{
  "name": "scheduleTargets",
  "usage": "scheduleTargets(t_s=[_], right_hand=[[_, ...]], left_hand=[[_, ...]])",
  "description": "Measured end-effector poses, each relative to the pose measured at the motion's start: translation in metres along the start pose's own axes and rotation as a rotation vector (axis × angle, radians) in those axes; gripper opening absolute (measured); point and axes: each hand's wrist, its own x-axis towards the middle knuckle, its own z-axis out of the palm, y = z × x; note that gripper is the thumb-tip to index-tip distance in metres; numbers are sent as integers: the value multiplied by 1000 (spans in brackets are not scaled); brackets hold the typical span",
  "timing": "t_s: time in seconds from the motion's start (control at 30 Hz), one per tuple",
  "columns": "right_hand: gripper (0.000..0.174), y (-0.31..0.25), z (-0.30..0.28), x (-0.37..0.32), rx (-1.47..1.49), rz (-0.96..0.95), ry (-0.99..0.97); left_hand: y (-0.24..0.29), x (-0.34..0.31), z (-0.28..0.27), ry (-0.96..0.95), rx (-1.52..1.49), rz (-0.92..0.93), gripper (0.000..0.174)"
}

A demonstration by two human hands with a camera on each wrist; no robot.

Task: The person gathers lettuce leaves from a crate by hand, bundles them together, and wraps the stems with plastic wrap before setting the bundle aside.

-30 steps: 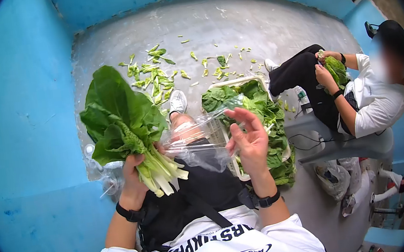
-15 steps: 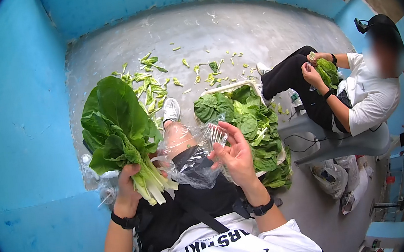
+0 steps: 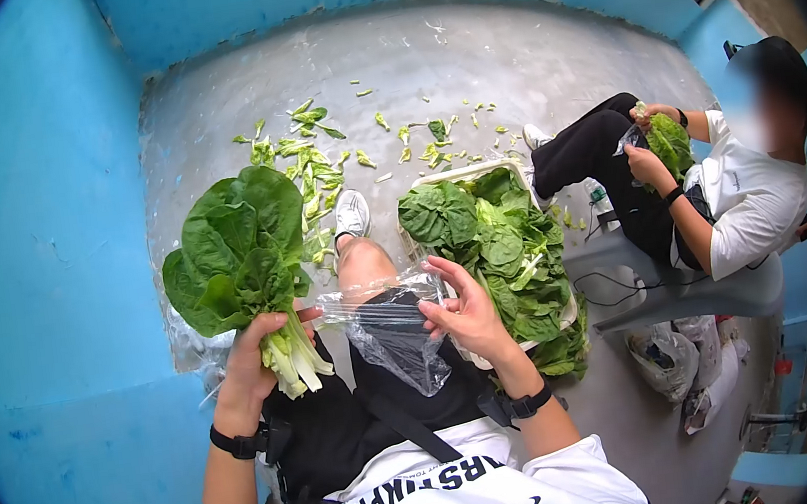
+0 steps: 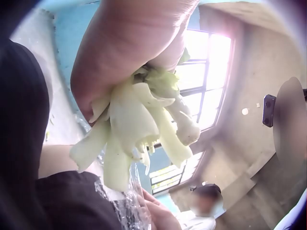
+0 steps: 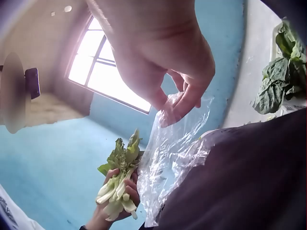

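A bunch of leafy greens [image 3: 241, 242] stands upright in my left hand [image 3: 257, 356], which grips it around the pale stems with the broad leaves pointing away from me. In the left wrist view the cut stem ends [image 4: 129, 124] stick out below that hand. My right hand [image 3: 471, 312] pinches the edge of a clear plastic bag [image 3: 392, 339] between thumb and fingers. The bag stretches across from the fingers of my left hand, and its loose part hangs over my lap. In the right wrist view the pinched film [image 5: 168, 158] drapes down in creases.
A white crate [image 3: 460, 175] heaped with leafy greens stands to my right. Trimmed leaves [image 3: 314, 177] lie scattered on the floor ahead. Another person [image 3: 746, 170] sits on the right, handling greens. Filled plastic bags [image 3: 666, 356] lie behind the grey stool [image 3: 701, 291].
My right hand has come inward and its fingers have closed on the bag's edge. The bag went slack, then was drawn taut again. The bunch in my left hand has tilted, its leaf tops lower.
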Motion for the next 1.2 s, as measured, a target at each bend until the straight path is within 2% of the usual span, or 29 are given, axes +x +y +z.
scheduleTargets(t_s=[0.07,0.2,0.3,0.37,0.4,0.47,0.53,0.73,0.87,0.93,0.97,1.03,1.07,1.1,1.17,1.2], right_hand=[[62,5,0,1,39,-29,32],[58,6,-4,-1,-33,-26,61],[54,7,-9,-1,-96,97,30],[52,0,-7,-3,-341,-77,58],[54,0,-7,-3,-364,-101,75],[57,9,-13,-2,-404,-114,80],[64,7,-15,-4,-456,-84,94],[64,-2,-11,-8,-470,-133,130],[61,8,-19,-4,-538,-210,102],[62,8,-22,0,-735,-416,223],[62,6,-22,0,-735,-418,223],[59,-5,-18,0,-500,-317,328],[59,2,-22,3,-451,-241,373],[59,17,-33,11,-453,-244,375],[60,41,-56,29,-519,344,231],[57,12,-39,27,-375,528,116]], left_hand=[[1,-1,-2,-1,-15,-45,45],[4,-4,4,46,84,-63,48],[8,-9,8,47,153,-60,51],[7,-11,7,38,192,-52,51],[3,-10,3,61,208,-47,51],[2,-10,0,83,225,-40,51],[3,-13,1,134,141,-15,39],[7,-17,1,103,126,68,42],[13,-24,6,76,116,55,44],[13,-26,4,94,166,77,47],[14,-28,6,93,166,79,47],[26,-36,22,29,206,132,66],[27,-37,21,-5,175,152,69],[30,-39,23,-8,174,153,69],[36,-45,29,-52,120,145,50],[36,-45,34,-11,138,141,46]])
